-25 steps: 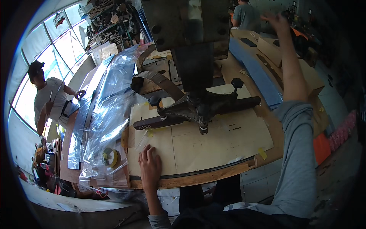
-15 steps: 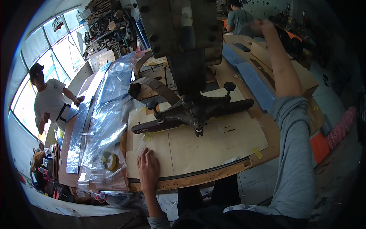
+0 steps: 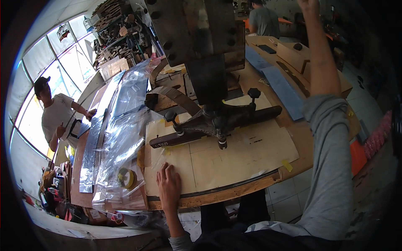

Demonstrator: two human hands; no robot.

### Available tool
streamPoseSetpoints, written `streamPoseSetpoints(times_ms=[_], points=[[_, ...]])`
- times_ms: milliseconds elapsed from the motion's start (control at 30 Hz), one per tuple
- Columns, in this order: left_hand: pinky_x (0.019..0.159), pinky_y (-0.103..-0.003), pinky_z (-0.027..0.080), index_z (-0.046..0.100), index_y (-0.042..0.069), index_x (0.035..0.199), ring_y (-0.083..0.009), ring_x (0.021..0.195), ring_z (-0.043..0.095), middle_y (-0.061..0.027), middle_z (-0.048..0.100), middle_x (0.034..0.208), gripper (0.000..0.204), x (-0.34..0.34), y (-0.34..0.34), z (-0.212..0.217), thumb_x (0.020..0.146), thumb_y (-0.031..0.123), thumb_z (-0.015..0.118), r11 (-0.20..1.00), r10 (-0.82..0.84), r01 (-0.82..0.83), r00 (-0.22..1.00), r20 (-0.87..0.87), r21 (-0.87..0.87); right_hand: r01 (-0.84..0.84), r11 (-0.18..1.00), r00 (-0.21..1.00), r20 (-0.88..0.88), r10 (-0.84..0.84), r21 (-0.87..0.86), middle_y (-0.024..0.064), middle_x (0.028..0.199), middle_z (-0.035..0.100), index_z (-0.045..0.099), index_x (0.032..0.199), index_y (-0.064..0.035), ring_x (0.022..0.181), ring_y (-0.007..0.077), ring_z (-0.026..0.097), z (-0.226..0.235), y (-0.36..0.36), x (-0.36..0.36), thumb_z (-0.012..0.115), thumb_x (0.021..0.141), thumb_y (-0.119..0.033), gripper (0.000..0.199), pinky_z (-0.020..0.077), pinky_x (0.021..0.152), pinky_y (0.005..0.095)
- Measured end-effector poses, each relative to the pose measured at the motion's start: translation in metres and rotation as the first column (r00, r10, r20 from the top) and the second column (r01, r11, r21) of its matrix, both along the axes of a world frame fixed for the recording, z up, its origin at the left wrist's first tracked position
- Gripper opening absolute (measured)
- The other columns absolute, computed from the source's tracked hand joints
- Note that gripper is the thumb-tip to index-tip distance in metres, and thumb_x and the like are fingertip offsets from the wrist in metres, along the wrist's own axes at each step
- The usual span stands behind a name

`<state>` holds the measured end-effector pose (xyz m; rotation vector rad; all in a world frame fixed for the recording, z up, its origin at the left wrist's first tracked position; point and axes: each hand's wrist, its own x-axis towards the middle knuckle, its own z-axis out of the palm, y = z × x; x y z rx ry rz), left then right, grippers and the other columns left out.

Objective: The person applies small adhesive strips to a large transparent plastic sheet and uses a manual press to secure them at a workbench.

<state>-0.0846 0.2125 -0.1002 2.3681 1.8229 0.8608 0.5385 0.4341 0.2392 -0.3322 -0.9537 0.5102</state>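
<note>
My left hand lies on the pale sheet near its front left corner, fingers stretched and nothing held. Over the sheet stands a heavy dark metal press. Its lower bracket carries two black knobs and a long dark bar that lies across the sheet at a slant. My right arm is raised high on the right. The right hand is cut off by the upper edge; its visible fingers look curled, and what they grip is hidden.
Clear plastic film, a yellow tape roll and metal strips lie on the left. Blue strips, a phone and a box are at right. One person stands left, another far back.
My right hand has swung up and to the right, to the upper edge. My left hand stays on the sheet. The view has shifted slightly; the left person's raised hand has moved a little.
</note>
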Motion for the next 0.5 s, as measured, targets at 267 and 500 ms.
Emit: streamPoseSetpoints(times_ms=[267,500], points=[[0.098,-0.043,0.030,0.049,0.003,0.110,-0.0336,0.113,0.044,-0.0163,0.048,0.120,0.031,-0.009,-0.004,-0.003,0.082,0.014,0.053,0.998,0.058,-0.057,0.998,-0.018,0.011,0.003,1.000,0.969,-0.249,-0.009,-0.025,0.0232,0.136,0.031,0.033,0.127,0.0055,0.129,0.0336,0.028,-0.096,-0.171,-0.167,0.035,0.094,-0.011,0.037,0.0249,0.108,0.0476],[0.098,-0.042,0.034,0.045,0.009,0.122,-0.0316,0.113,0.046,-0.0122,0.045,0.125,0.049,0.037,-0.026,0.019,0.076,0.014,0.063,0.957,-0.291,0.291,0.954,0.070,0.016,-0.478,0.813,0.872,0.287,0.396,0.331,0.0117,0.143,0.025,0.004,0.142,-0.0118,0.127,0.0280,0.033,-0.279,-0.403,-0.225,0.032,0.094,-0.028,0.058,0.0284,0.100,0.0542]])
